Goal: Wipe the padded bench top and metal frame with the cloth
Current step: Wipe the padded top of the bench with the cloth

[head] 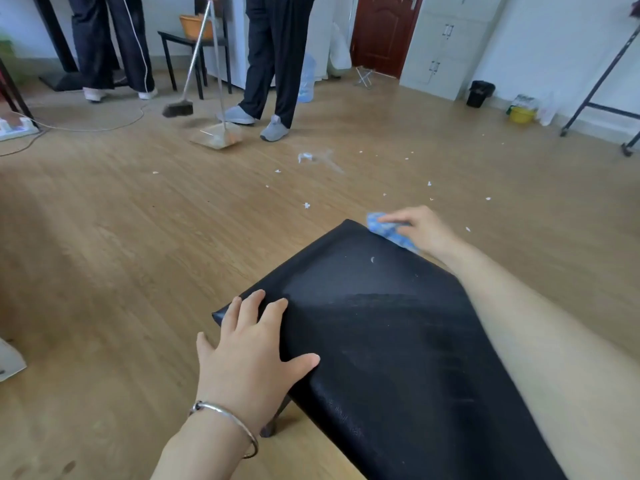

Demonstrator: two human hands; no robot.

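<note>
A black padded bench top (374,327) runs from the lower right up toward the middle of the head view. One dark metal leg (273,422) shows under its left edge. My left hand (252,348) lies flat on the near left corner, fingers spread, a silver bangle on the wrist. My right hand (420,228) reaches across to the far right corner and holds a blue and white cloth (389,232) against the bench's edge there. A faint wet streak crosses the middle of the padding.
Wooden floor surrounds the bench, strewn with small white scraps (306,157). A person sweeps with a broom (178,109) and dustpan (218,135) at the back; a second person stands at back left. A power strip (15,128) and cable lie far left.
</note>
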